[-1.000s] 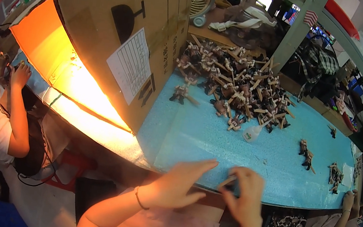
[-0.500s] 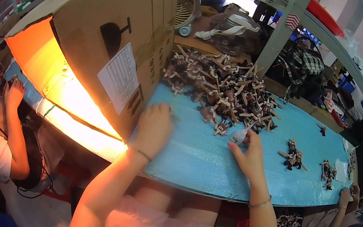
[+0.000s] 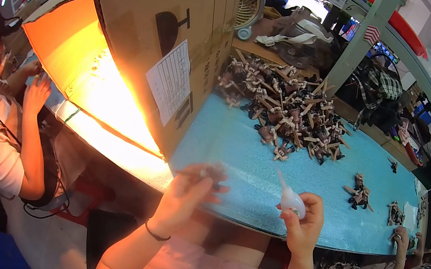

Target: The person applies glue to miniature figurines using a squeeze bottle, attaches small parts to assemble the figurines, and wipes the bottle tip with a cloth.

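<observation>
My left hand (image 3: pixel 184 197) is closed on a small brown toy figure (image 3: pixel 211 174), both smeared by motion, above the front edge of the blue tabletop (image 3: pixel 242 181). In my right hand (image 3: pixel 306 222) is a small white squeeze bottle (image 3: pixel 292 200) with a long thin nozzle. The nozzle points up and left, apart from the figure. Behind both hands lies a large heap of brown and black toy figures (image 3: pixel 292 113) with flat tan pieces among them.
To the left stands a large cardboard box (image 3: pixel 148 28), glowing orange inside. Several figures (image 3: pixel 358 192) lie at the right. A grey metal post (image 3: pixel 358 44) rises behind the heap. A person (image 3: pixel 4 152) sits at left, and another's hand (image 3: pixel 401 238) shows at right.
My left hand has come back from the table with a figure in it. The squeeze bottle, now nozzle up, has moved nearer with my right hand. The view has shifted slightly.
</observation>
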